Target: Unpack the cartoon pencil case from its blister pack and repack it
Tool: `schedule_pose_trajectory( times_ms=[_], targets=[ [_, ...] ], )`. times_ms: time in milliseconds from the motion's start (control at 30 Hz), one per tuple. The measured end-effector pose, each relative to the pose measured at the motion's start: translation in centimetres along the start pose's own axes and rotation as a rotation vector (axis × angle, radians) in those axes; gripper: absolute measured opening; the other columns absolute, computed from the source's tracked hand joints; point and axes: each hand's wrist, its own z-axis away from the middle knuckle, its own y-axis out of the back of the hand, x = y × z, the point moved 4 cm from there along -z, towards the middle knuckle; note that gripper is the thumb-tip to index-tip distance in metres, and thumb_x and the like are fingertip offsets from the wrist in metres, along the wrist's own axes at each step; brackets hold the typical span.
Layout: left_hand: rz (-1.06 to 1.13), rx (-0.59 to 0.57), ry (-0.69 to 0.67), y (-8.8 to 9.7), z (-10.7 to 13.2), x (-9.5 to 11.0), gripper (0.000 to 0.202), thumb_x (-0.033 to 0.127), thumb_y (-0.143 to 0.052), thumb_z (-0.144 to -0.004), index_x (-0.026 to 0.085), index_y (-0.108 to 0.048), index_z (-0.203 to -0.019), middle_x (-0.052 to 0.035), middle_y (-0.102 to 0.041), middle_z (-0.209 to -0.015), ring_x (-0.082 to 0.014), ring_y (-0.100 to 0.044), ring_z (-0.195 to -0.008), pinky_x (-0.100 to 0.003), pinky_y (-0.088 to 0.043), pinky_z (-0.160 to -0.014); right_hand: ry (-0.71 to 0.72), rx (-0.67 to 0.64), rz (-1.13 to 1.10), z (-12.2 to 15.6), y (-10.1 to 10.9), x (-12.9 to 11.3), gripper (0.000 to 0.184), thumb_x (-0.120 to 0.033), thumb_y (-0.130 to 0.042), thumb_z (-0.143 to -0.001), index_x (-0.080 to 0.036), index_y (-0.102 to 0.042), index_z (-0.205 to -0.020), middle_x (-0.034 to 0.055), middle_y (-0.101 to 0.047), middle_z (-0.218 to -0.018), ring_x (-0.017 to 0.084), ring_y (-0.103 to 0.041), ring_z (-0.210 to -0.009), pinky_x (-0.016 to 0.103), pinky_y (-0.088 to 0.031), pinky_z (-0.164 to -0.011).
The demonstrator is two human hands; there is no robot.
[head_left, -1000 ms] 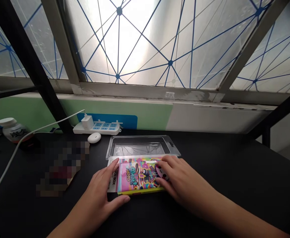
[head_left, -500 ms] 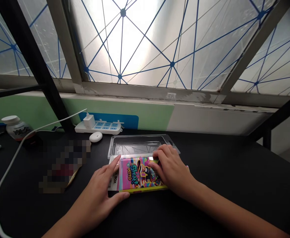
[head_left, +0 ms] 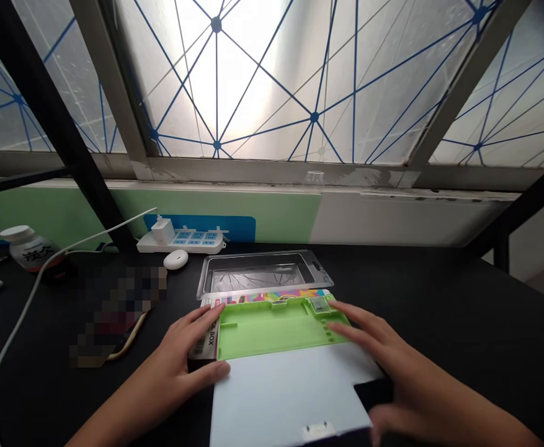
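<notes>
A pencil box (head_left: 267, 332) lies with its lid folded toward me; its shallow green tray holds no pencils, and a small greyish square part sits in the far right corner. The lid (head_left: 285, 388) shows a plain white inner face with a cutout on its right side. My left hand (head_left: 190, 344) grips the box's left end, index finger at the far corner and thumb by the near edge. Slightly blurred, my right hand (head_left: 383, 351) has its fingers stretched over the tray's right end, thumb apart near the lid's corner. A printed card (head_left: 204, 344) lies partly under the box.
Behind the box is a clear plastic package shell (head_left: 201, 279). A white power strip (head_left: 181, 242) with a charger, a white round-edged case (head_left: 175, 259), a pixelated item (head_left: 127, 310), a white jar (head_left: 27, 248) and a white cable (head_left: 25, 304) are to the left.
The colourful lid has swung open toward me, baring the green tray and white inner face. My right hand has shifted right and spread its fingers. My left hand stays at the left end.
</notes>
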Motion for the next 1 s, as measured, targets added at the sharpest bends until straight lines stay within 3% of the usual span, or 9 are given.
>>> schedule_pose_trajectory(
  times_ms=[100,233,300,367,500,600,700,867,1000],
  targets=[
    [0.012,0.028,-0.022,0.1,-0.2,0.0,0.068,0.053,-0.063,-0.09,0.035,-0.039,-0.151,-0.0065,-0.045,-0.155,-0.0332,-0.044,-0.14,-0.051,-0.043,-0.109,-0.177,0.018,-0.085,0.9,-1.0,3.6,0.111,-0.058,-0.081,-0.07,-0.037,-0.016,-0.158,0.0108,-0.025,-0.164,0.04,-0.034,-0.144,0.055,-0.042,-0.11],
    [0.117,0.073,-0.018,0.4,-0.1,-0.1,0.053,0.055,-0.032,-0.102,0.033,-0.044,-0.15,-0.004,-0.044,-0.156,-0.0308,-0.044,-0.14,-0.049,-0.041,-0.111,-0.25,0.072,-0.238,0.1,-1.1,4.3,0.076,-0.055,-0.066,-0.086,-0.034,-0.036,-0.152,0.0097,-0.049,-0.151,0.035,-0.049,-0.136,0.051,-0.045,-0.108],
    [0.187,0.057,-0.002,0.4,0.0,-0.2,0.061,0.06,-0.019,-0.102,0.032,-0.039,-0.153,-0.005,-0.042,-0.157,-0.0311,-0.04,-0.143,-0.05,-0.038,-0.113,-0.277,0.129,-0.278,-0.6,-0.7,3.9,0.059,-0.053,-0.057,-0.093,-0.03,-0.045,-0.146,0.011,-0.056,-0.145,0.033,-0.054,-0.131,0.05,-0.047,-0.107],
    [0.226,0.031,-0.028,0.3,0.0,-0.1,0.074,0.069,-0.014,-0.097,0.028,-0.024,-0.158,-0.0097,-0.045,-0.154,-0.0323,-0.04,-0.143,-0.052,-0.035,-0.114,-0.304,0.151,-0.256,-1.1,-0.8,3.7,0.058,-0.053,-0.056,-0.093,-0.028,-0.045,-0.145,0.0122,-0.056,-0.145,0.033,-0.054,-0.131,0.05,-0.047,-0.106],
    [0.042,0.064,-0.124,-0.6,-0.1,0.2,0.087,0.07,-0.045,-0.092,0.032,-0.006,-0.16,-0.0117,-0.048,-0.152,-0.0332,-0.045,-0.14,-0.051,-0.04,-0.111,-0.286,0.122,-0.133,-1.3,-2.0,3.7,0.083,-0.053,-0.069,-0.084,-0.025,-0.032,-0.153,0.0152,-0.048,-0.15,0.035,-0.046,-0.137,0.053,-0.043,-0.11],
    [-0.14,0.153,-0.183,-0.8,0.2,0.9,0.092,0.05,-0.068,-0.087,0.036,-0.011,-0.158,-0.0102,-0.049,-0.15,-0.0323,-0.054,-0.132,-0.046,-0.048,-0.106,-0.285,0.144,-0.091,-0.9,-2.6,3.8,0.082,-0.051,-0.069,-0.083,-0.025,-0.033,-0.152,0.015,-0.05,-0.148,0.036,-0.043,-0.138,0.057,-0.042,-0.11],
    [-0.2,0.28,-0.28,0.2,0.2,2.5,0.089,0.043,-0.07,-0.085,0.032,-0.02,-0.157,-0.0104,-0.054,-0.145,-0.0321,-0.057,-0.128,-0.043,-0.049,-0.105,-0.271,0.226,-0.083,-1.0,-1.7,3.4,0.078,-0.05,-0.071,-0.082,-0.027,-0.038,-0.149,0.0131,-0.053,-0.146,0.038,-0.043,-0.138,0.059,-0.042,-0.109],
    [-0.206,0.389,-0.247,3.3,-3.8,4.4,0.07,0.048,-0.056,-0.094,0.023,-0.029,-0.154,-0.0132,-0.048,-0.15,-0.0327,-0.048,-0.136,-0.047,-0.043,-0.11,-0.205,0.358,-0.155,-5.6,1.9,3.2,0.073,-0.05,-0.068,-0.085,-0.026,-0.039,-0.148,0.0136,-0.053,-0.146,0.033,-0.053,-0.13,0.052,-0.046,-0.107],
    [-0.229,0.334,-0.163,3.3,-8.5,2.9,0.064,0.05,-0.045,-0.099,0.013,-0.035,-0.151,-0.0174,-0.045,-0.152,-0.0336,-0.037,-0.143,-0.053,-0.034,-0.115,-0.139,0.352,-0.16,-11.0,2.4,4.4,0.068,-0.046,-0.065,-0.088,-0.021,-0.041,-0.147,0.0142,-0.058,-0.141,0.031,-0.058,-0.125,0.047,-0.048,-0.103]
  ],
)
